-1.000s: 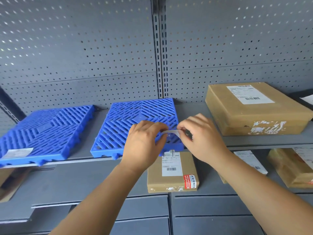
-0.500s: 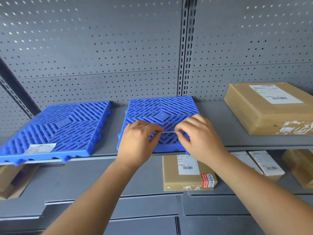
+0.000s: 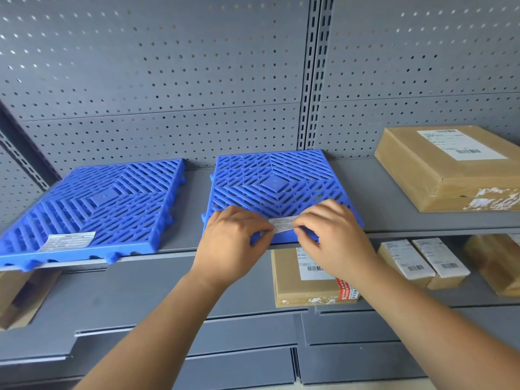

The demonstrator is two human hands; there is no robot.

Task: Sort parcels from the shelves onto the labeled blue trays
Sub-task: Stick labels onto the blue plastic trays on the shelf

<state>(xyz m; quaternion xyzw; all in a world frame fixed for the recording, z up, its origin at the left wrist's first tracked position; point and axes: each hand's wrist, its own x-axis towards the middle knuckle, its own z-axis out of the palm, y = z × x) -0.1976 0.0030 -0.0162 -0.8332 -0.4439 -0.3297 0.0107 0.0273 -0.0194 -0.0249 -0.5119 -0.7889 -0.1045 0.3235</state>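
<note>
The left hand and right hand are pinching a label at the front edge of the blue tray. Their grips are hiding its ends.

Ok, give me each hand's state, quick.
Left hand: pinches the white label at its left end.
Right hand: pinches the label's right end.

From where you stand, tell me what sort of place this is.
Most likely a parcel stockroom or sorting area: grey perforated-back metal shelving, taped cardboard parcels with barcode shipping labels, and blue slatted trays, one with a paper label pinched by the left hand and right hand.
</note>
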